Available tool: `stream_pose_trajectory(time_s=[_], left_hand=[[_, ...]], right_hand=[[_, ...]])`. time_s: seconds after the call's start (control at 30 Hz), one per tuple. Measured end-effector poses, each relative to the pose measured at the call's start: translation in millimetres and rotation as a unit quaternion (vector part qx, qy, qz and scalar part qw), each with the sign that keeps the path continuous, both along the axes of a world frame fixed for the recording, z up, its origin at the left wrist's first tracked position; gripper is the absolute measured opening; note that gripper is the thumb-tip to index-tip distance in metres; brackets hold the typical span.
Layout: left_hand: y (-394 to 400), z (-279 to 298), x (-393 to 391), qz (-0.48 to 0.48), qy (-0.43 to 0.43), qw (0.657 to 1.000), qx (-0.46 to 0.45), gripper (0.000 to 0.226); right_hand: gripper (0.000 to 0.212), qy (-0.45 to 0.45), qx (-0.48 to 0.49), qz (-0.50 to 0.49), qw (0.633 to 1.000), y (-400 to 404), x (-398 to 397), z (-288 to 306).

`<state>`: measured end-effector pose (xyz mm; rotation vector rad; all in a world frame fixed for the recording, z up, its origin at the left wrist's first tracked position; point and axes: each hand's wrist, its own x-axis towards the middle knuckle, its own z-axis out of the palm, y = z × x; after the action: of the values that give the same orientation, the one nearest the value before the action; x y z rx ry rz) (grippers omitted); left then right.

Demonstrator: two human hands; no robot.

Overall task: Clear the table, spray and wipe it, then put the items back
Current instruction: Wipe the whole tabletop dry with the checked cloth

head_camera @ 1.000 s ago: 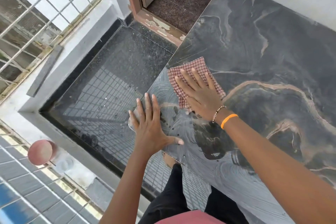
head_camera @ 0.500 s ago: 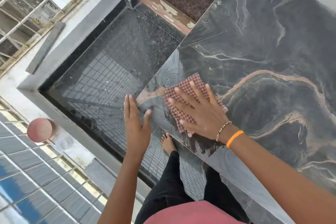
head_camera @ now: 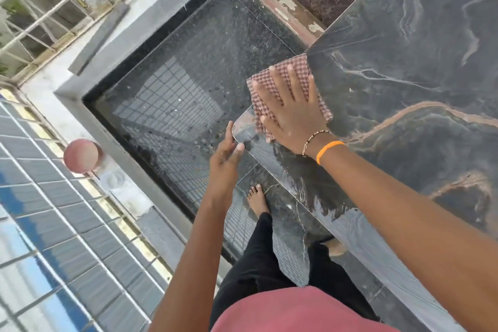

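The table [head_camera: 404, 67] is a dark marble slab with tan veins, wet and streaked along its near edge. A red-and-white checked cloth [head_camera: 262, 81] lies at the table's left edge, partly hanging over it. My right hand [head_camera: 292, 113] presses flat on the cloth with fingers spread; it wears an orange band and a bead bracelet at the wrist. My left hand [head_camera: 225, 159] sits at the table's rounded near-left corner, thumb on the top, fingers along the side. Nothing else stands on the slab.
A dark glossy floor [head_camera: 188, 89] lies left of the table, with my bare foot [head_camera: 257, 199] beside the slab. A worn door sill [head_camera: 283, 8] is at the top. A pink ball-shaped object [head_camera: 80, 155] rests on the grey ledge by the window grille [head_camera: 54, 237].
My right hand slid the cloth outward to the table's left edge, where it now overhangs. My left hand dropped from beside the cloth to the table's corner.
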<state>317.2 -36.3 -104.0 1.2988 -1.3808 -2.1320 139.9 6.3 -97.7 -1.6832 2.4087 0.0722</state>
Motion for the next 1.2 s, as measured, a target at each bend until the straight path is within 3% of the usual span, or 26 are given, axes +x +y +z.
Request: stream_pose_trajectory(time_s=[0.13, 0.3, 0.57, 0.7, 0.97, 1.1, 1.2], left_hand=[[2.9, -3.7, 6.5, 0.028, 0.032, 0.997, 0.061, 0.044], [13.9, -6.5, 10.8, 0.089, 0.051, 0.988, 0.116, 0.045], [11.5, -11.3, 15.2, 0.1, 0.023, 0.986, 0.135, 0.05], [7.7, -11.5, 16.1, 0.101, 0.032, 0.983, 0.152, 0.051], [3.4, -13.2, 17.0, 0.093, 0.063, 0.977, 0.183, 0.042], [2.1, -10.4, 17.9, 0.067, 0.044, 0.987, 0.136, 0.037], [12.1, -5.4, 20.5, 0.018, 0.004, 0.997, 0.072, 0.05]], right_hand=[[0.066, -0.005, -0.001, 0.08, 0.997, 19.4, 62.5, -0.4], [0.067, -0.002, 0.013, 0.144, 0.989, 80.4, 58.0, 3.2], [0.066, 0.015, 0.042, 0.067, 0.997, 191.8, 60.0, 4.3], [0.064, 0.0, 0.022, 0.03, 0.999, 157.1, 83.9, 3.9], [0.055, -0.03, -0.01, 0.11, 0.993, 20.4, 72.4, 0.7], [0.056, -0.016, -0.025, 0.111, 0.993, 5.1, 53.6, -5.5], [0.057, -0.021, -0.042, 0.063, 0.997, 8.6, 35.9, -4.0]])
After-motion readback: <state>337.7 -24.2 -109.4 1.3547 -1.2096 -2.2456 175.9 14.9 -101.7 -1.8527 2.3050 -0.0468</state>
